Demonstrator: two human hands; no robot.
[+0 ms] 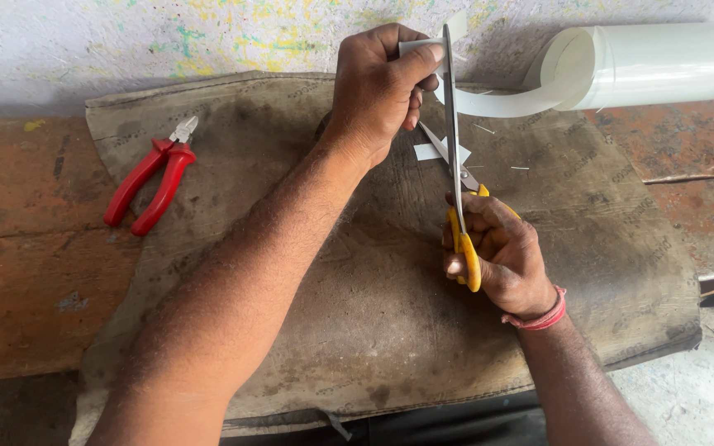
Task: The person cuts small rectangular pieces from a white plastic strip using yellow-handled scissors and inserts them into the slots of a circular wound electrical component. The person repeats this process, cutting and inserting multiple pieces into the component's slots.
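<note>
My left hand (380, 83) pinches a white strip (497, 102) that runs off a white roll of sheet material (663, 64) at the upper right. My right hand (502, 252) grips yellow-handled scissors (456, 157), whose blades stand open and point away from me. The upper blade rises beside the pinched end of the strip, next to my left thumb. A small cut white piece (433, 152) lies on the mat under the blades.
A worn dark mat (357, 314) covers a reddish wooden bench (26, 248). Red-handled pliers (152, 175) lie on the mat's left edge. A paint-flecked wall (126, 41) stands behind. A red thread band (539, 318) circles my right wrist.
</note>
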